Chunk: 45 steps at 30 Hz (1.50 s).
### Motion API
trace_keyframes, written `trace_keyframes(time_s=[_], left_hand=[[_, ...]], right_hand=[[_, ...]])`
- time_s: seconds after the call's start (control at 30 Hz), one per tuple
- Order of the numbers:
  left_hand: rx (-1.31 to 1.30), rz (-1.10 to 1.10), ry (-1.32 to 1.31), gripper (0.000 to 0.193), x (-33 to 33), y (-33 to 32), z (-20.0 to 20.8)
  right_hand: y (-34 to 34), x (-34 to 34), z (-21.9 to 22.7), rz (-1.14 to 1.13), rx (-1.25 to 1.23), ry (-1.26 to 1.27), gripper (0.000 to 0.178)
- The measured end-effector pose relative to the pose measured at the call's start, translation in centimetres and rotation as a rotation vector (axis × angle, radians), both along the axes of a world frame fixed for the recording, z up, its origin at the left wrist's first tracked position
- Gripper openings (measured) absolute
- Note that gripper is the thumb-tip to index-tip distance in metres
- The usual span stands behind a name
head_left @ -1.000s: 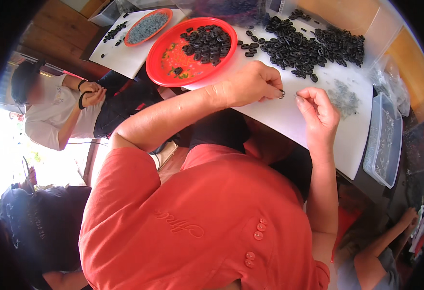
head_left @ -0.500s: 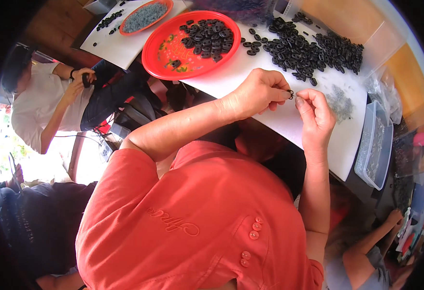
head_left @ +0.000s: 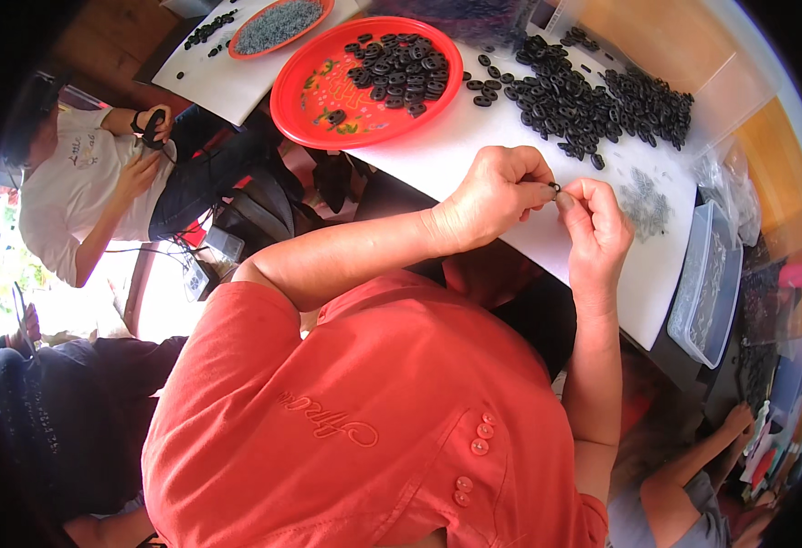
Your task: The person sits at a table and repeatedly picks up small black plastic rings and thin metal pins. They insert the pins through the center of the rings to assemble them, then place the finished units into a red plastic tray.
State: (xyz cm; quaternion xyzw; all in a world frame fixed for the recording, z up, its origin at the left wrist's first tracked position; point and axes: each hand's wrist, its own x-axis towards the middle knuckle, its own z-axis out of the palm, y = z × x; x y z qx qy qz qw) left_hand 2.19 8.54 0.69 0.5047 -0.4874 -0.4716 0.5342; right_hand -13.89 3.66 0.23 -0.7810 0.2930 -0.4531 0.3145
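Over the front edge of the white table, my left hand (head_left: 501, 196) pinches a small black plastic piece (head_left: 555, 187) between thumb and fingertips. My right hand (head_left: 599, 219) meets it there, thumb and forefinger closed; what they grip, if anything, is too small to make out. Beyond my hands lies a heap of black oval pieces with holes (head_left: 561, 100). Small clear pieces (head_left: 646, 205) are scattered just right of my right hand. A red round tray (head_left: 328, 100) farther left carries a pile of similar black ovals.
To the right stands a clear plastic box (head_left: 704, 292) with small translucent pieces, near a crumpled plastic bag (head_left: 734, 187). A red dish (head_left: 278, 29) of greyish bits sits at the far left. Other people sit at the left (head_left: 86, 192) and lower right (head_left: 675, 498).
My fingertips have come closer together, so the black piece now lies between both hands. My hands sit slightly lower in view. The person at the left has shifted their hands.
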Motion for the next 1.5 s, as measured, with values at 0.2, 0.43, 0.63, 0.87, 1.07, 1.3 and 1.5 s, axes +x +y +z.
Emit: trace_keyframes(time_s=[0.2,0.43,0.63,0.87,1.07,1.3,1.5], left_hand=[[0.016,0.048,0.077,0.009,-0.4,0.2,0.1],[0.074,0.073,0.096,0.01,-0.3,0.1,0.9],[0.022,-0.031,0.05,0.013,0.2,0.1,0.6],[-0.011,-0.022,0.068,0.012,0.9,0.4,0.2],[0.001,0.058,0.123,0.008,2.2,1.1,0.1],[-0.152,-0.048,0.187,0.007,2.6,1.3,-1.3],[-0.219,-0.113,0.262,0.004,2.8,1.3,-2.5]], right_hand=[[0.0,-0.3,-0.1,0.033,0.137,-0.039,0.006],[0.3,0.2,0.1,-0.061,0.02,-0.094,0.005],[0.0,0.0,-0.1,-0.052,-0.051,-0.008,0.006],[0.8,1.0,0.2,-0.017,0.093,-0.033,0.007],[-1.7,1.8,4.6,0.14,0.452,0.164,0.007],[-7.6,9.4,3.1,0.151,-0.388,0.473,0.006],[-9.3,12.2,2.0,0.2,-0.609,0.768,0.011]])
